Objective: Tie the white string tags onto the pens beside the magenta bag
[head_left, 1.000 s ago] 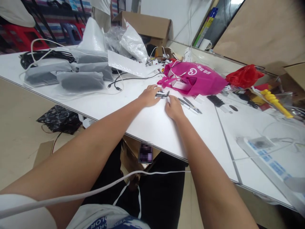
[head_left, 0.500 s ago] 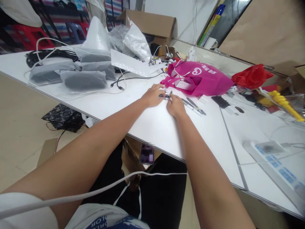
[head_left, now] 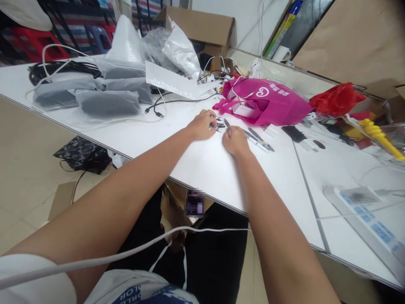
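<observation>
My left hand (head_left: 203,125) rests on the white table with its fingers curled. Small dark and clear pieces (head_left: 219,124) lie at its fingertips; whatever sits inside the fingers is mostly hidden. A short distance to the right, my right hand (head_left: 236,140) is closed round a dark pen (head_left: 226,123), whose end sticks up past the thumb and points away from me. Beside the right wrist lie several more pens, among them a dark pen (head_left: 257,136) and a clear-barrelled pen (head_left: 257,143).
Behind the hands lies a pink bag (head_left: 281,105), with a red plastic bag (head_left: 337,100) to its right. Grey wrapped packages (head_left: 107,102) and black cable ends (head_left: 155,110) are on the left. A power strip (head_left: 367,223) stands at right. A white cable (head_left: 126,253) crosses before my body.
My right hand has drawn slightly right, away from the left, with the pen in it. The gap between the hands is wider and shows the small pieces more clearly.
</observation>
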Motion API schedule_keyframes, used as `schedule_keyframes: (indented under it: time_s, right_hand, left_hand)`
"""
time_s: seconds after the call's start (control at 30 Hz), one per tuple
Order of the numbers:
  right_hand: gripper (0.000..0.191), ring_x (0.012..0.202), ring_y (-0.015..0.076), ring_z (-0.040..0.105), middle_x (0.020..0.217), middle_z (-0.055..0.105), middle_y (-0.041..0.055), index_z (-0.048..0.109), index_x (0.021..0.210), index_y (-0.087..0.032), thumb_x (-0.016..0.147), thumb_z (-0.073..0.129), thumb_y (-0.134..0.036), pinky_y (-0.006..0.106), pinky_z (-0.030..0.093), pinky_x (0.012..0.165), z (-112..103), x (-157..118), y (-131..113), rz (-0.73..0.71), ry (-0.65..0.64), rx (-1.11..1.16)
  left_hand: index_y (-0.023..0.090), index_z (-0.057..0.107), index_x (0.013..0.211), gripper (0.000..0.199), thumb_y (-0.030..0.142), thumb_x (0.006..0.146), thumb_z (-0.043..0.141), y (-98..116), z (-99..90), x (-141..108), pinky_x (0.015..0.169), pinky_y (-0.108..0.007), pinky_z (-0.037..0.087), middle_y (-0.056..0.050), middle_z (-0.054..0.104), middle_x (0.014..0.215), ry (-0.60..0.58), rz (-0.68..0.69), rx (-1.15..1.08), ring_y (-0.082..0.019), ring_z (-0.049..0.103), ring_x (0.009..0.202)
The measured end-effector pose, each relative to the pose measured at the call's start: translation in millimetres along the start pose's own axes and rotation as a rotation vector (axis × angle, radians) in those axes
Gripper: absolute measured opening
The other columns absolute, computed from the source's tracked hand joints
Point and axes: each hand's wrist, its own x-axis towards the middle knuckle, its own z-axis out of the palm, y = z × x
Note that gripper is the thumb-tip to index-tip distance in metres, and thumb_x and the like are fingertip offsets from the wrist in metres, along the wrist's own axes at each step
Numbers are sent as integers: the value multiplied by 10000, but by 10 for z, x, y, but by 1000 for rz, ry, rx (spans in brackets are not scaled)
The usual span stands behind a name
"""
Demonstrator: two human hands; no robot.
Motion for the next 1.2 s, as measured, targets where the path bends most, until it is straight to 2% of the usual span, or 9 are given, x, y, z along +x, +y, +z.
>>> schedule_keyframes:
  time_s: [0.17,0.47,0.6,0.7,0.87,1.03,1.2]
  right_hand:
    - [506,1402,471,614,1410,707,350,732,1397,9,1016,480,-207,628,457,1291,-58,-56,-79,55,-28,-54]
    - [536,1425,487,591,1441,664,352,695,1466,27,1030,541,-245,624,423,1305,-151,-132,-132,90,-57,-98]
    - [521,1429,481,592,1479,671,339,714,1461,-9,1014,552,-222,636,426,1305,-149,-129,-114,45,-13,-71]
    - [553,1451,446,607,1552,682,304,717,1499,-33,1003,509,-163,594,443,1315,-133,-81,-109,-40,12,-45]
    - [562,1417,394,674,1475,779,252,773,1461,-48,1007,447,-103,547,451,1325,-79,48,-103,-142,-32,-50]
    - [535,1334,414,710,1401,821,242,812,1440,-74,1035,469,-145,552,505,1240,-69,68,-94,-132,-55,-75]
    - [483,1291,431,696,1390,824,231,834,1408,-137,1071,490,-176,564,523,1139,-217,-33,-245,-105,-74,-153]
  left_hand:
    - [222,805,955,146,196,874,687,-67,17,17,1302,-532,537,-131,751,1414,0,-2,-16,-343,644,1428]
    - [255,705,829,109,160,784,734,-115,41,40,1282,-610,534,-133,762,1328,54,-49,-89,-394,650,1410]
    - [254,653,791,147,147,767,750,-89,32,36,1249,-623,536,-133,753,1275,70,-76,-91,-407,653,1384]
    - [256,647,798,151,150,777,752,-54,7,24,1230,-625,532,-135,748,1276,68,-107,-77,-414,647,1386]
    - [225,682,860,106,151,805,733,18,-38,-5,1216,-614,512,-164,749,1314,40,-122,-51,-424,637,1392]
    - [219,712,890,115,146,802,730,36,-42,-7,1227,-589,494,-144,746,1326,23,-135,-43,-398,620,1396]
    - [219,724,886,117,156,789,741,34,-46,0,1245,-592,486,-144,746,1353,19,-139,-61,-405,615,1418]
